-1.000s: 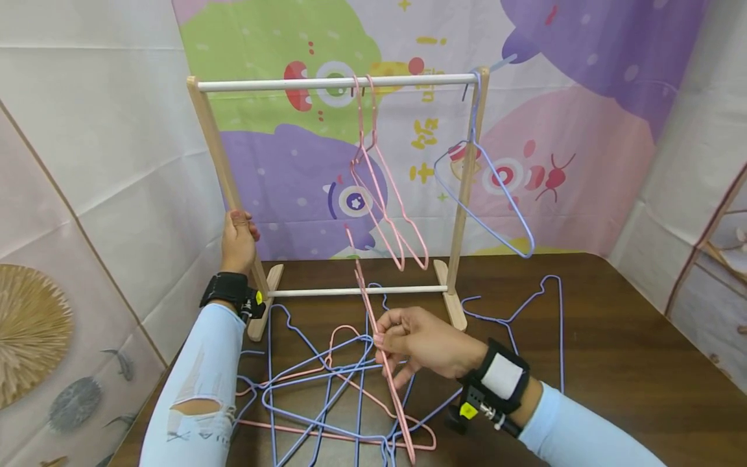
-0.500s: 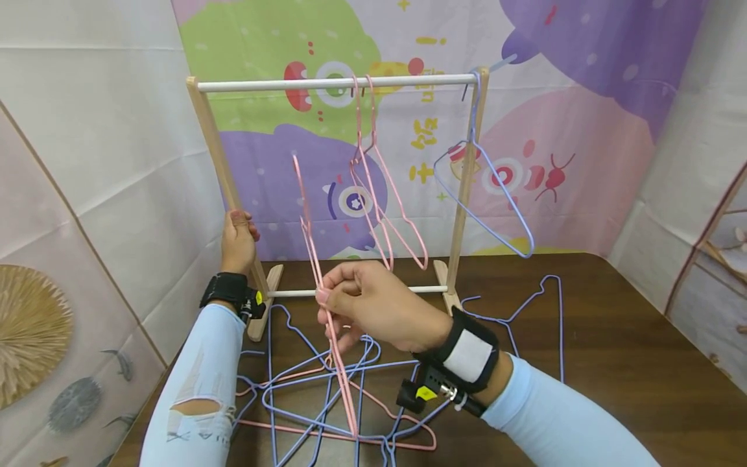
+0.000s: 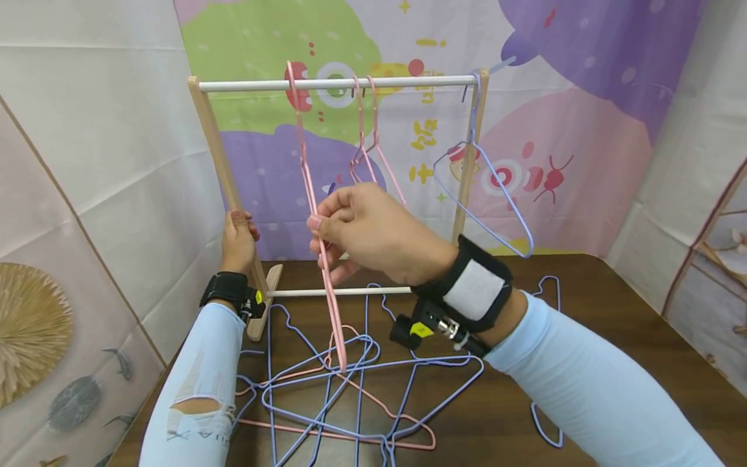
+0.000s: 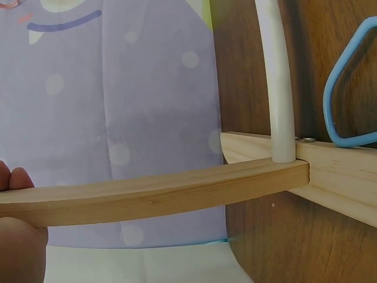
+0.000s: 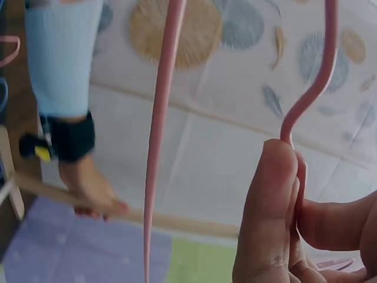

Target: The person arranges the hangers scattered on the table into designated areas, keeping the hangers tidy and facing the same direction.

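Note:
My left hand [image 3: 238, 243] grips the left wooden upright [image 4: 147, 197] of a small clothes rack. My right hand [image 3: 373, 233] pinches a pink clothes hanger [image 3: 307, 175] by its side, thumb against fingers; the right wrist view shows the pinch on the bent pink wire [image 5: 315, 88]. This hanger is seen nearly edge-on, its hook reaching up to the rack's white top bar [image 3: 245, 85]. Whether the hook touches the bar, I cannot tell. Two pink hangers [image 3: 373, 110] hang farther right on the bar, partly hidden by my right hand. A blue hanger [image 3: 496, 175] hangs at the right upright.
Below the rack, several blue hangers [image 3: 315, 415] and a pink hanger [image 3: 423, 447] lie tangled on the brown table [image 3: 613, 337]. Another blue hanger [image 3: 548, 438] lies to the right, partly under my right arm. A patterned cloth [image 3: 572, 130] stands behind the rack.
My right hand has carried the pink hanger up and leftward from above the pile, raising its hook to the top bar. My left hand stays on the upright.

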